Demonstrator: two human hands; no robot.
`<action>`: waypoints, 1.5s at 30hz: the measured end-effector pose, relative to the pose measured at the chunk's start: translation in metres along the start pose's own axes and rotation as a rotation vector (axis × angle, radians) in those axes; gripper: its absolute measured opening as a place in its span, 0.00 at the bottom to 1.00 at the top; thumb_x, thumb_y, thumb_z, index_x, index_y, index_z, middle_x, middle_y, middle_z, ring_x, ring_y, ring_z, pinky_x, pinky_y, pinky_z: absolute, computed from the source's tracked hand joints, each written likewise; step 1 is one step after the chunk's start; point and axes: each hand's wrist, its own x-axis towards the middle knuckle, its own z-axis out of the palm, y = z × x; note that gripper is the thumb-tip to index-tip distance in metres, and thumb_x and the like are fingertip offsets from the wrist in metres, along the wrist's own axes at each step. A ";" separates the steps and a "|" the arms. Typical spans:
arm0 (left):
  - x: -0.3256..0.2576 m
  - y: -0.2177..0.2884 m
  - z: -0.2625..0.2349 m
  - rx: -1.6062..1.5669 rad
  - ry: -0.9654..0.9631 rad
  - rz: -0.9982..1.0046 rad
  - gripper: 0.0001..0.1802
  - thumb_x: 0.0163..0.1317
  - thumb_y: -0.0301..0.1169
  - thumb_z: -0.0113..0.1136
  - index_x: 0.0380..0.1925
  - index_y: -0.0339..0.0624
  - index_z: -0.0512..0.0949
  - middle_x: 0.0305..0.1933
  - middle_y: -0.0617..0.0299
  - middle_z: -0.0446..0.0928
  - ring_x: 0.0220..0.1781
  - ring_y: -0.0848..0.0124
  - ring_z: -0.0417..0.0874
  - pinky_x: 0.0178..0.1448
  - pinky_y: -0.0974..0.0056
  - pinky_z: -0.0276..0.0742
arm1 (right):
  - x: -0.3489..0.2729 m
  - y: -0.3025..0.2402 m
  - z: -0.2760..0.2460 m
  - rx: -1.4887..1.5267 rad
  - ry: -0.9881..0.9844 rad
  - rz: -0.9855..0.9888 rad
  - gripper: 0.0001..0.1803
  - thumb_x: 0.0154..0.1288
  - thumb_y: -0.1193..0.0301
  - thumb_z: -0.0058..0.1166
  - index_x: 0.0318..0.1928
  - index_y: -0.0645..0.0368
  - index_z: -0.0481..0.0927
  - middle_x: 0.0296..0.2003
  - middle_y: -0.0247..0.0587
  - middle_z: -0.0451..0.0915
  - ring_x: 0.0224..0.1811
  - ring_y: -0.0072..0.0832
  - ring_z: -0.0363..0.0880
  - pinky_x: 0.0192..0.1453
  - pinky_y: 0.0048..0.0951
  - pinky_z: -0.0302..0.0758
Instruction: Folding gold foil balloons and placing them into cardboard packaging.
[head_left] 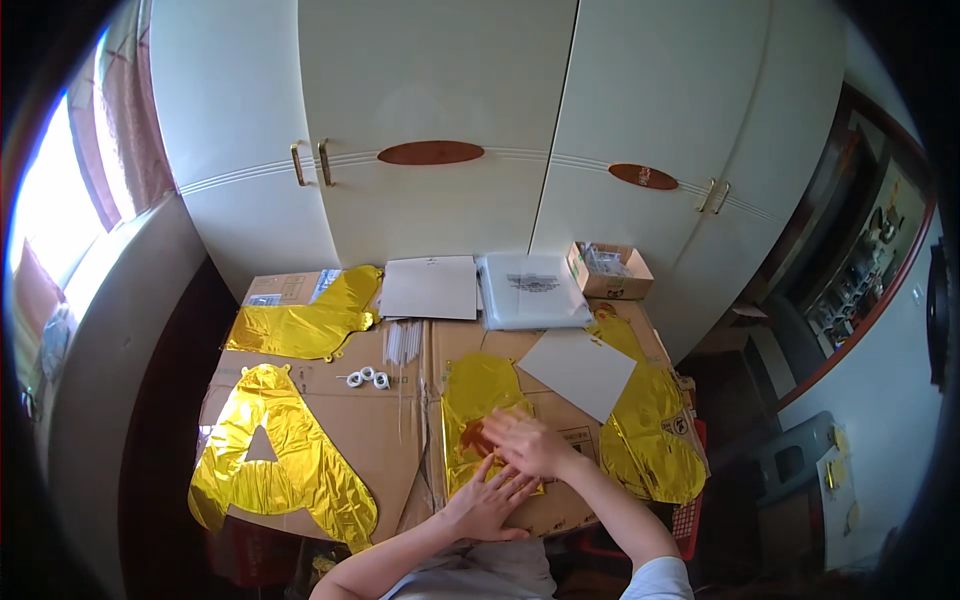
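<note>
A flat gold foil balloon (482, 382) lies on the cardboard-covered table in front of me. My left hand (490, 505) rests on its lower part with the fingers spread. Just above and partly over the left fingertips, my right hand (530, 445) lies flat across the foil, fingers stretched out and a little blurred. Neither hand grips anything. The balloon's middle is partly hidden under the hands. To the left is a letter-A gold foil balloon (325, 465), and to the right another gold foil balloon (650, 440) is partly covered by a white sheet (580, 372).
Another gold foil balloon (300, 325) lies at the far left. Near it are white straws (402, 342) and small white rolls (368, 378). Along the back sit a pale card stack (430, 287), clear plastic bags (535, 300) and a small box (612, 275), before the cabinet (430, 80).
</note>
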 end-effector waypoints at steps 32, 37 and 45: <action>-0.003 0.001 0.013 -0.098 0.044 0.006 0.50 0.61 0.69 0.43 0.71 0.41 0.58 0.72 0.49 0.62 0.75 0.54 0.60 0.76 0.42 0.50 | 0.055 -0.021 0.036 0.553 -0.228 0.104 0.31 0.71 0.62 0.49 0.72 0.54 0.61 0.70 0.48 0.63 0.72 0.43 0.61 0.76 0.47 0.57; -0.002 0.001 0.001 0.058 0.008 0.014 0.52 0.63 0.72 0.34 0.74 0.43 0.53 0.78 0.54 0.52 0.79 0.55 0.51 0.77 0.38 0.45 | 0.038 0.025 0.001 0.246 0.114 0.337 0.36 0.65 0.59 0.56 0.72 0.50 0.61 0.69 0.50 0.65 0.73 0.47 0.60 0.75 0.46 0.59; -0.003 0.001 0.006 0.051 0.069 0.020 0.52 0.62 0.72 0.36 0.73 0.40 0.55 0.77 0.53 0.54 0.79 0.56 0.51 0.77 0.39 0.45 | -0.025 0.086 -0.044 -0.251 -0.396 0.693 0.49 0.58 0.60 0.55 0.77 0.48 0.45 0.73 0.56 0.53 0.72 0.64 0.54 0.72 0.59 0.59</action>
